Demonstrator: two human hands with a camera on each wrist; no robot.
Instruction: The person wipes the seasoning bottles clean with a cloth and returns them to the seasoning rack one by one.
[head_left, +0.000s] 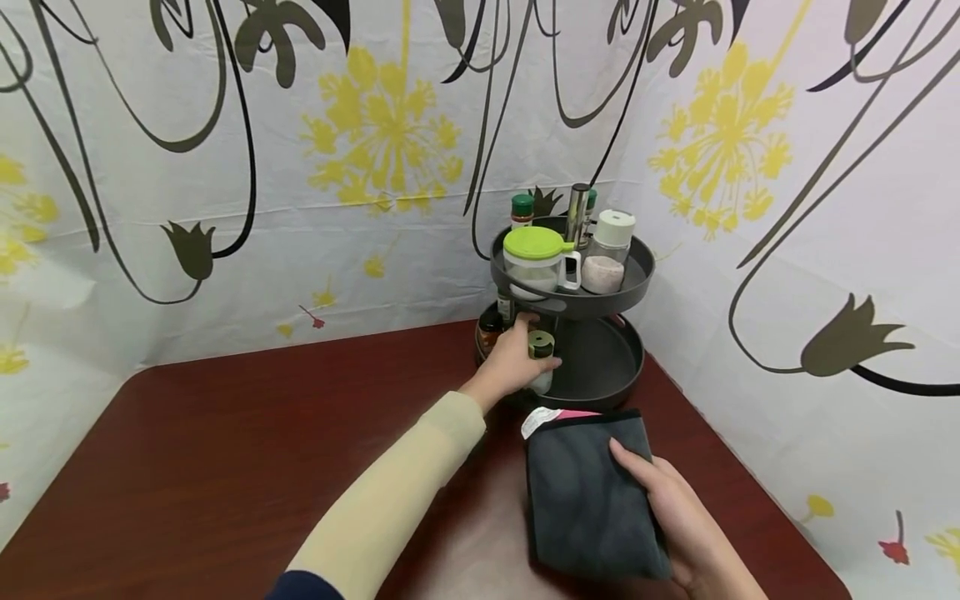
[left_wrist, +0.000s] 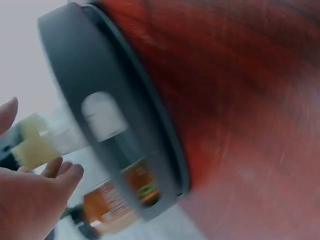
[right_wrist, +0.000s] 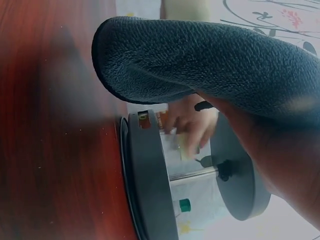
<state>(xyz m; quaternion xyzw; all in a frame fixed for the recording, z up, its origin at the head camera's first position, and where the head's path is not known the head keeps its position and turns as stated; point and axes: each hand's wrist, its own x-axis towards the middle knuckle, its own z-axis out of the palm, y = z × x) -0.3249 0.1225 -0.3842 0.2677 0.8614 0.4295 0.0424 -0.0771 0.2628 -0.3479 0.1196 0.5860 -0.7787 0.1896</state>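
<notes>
My left hand (head_left: pixel 513 358) reaches into the lower tier of a dark two-tier turntable rack (head_left: pixel 600 362). Its thumb and fingers are spread about a small clear jar (head_left: pixel 541 381) with a dark, yellow-topped lid. In the left wrist view, that hand (left_wrist: pixel 35 200) has gaps between its fingertips and the jar's yellowish lid (left_wrist: pixel 37 142); a firm grip does not show. My right hand (head_left: pixel 678 508) holds a folded dark grey cloth (head_left: pixel 588 496), thumb on top, in front of the rack. A white tag and a pink edge show at the cloth's far end.
On the upper tier (head_left: pixel 637 283) stand a green-lidded cup (head_left: pixel 534 246), a white-capped jar (head_left: pixel 609 250), a metal cylinder (head_left: pixel 576 215) and green-capped bottles. A brown bottle (head_left: pixel 491 327) stands at the lower tier's left. The reddish-brown table (head_left: pixel 285 450) meets patterned wall coverings behind and at right.
</notes>
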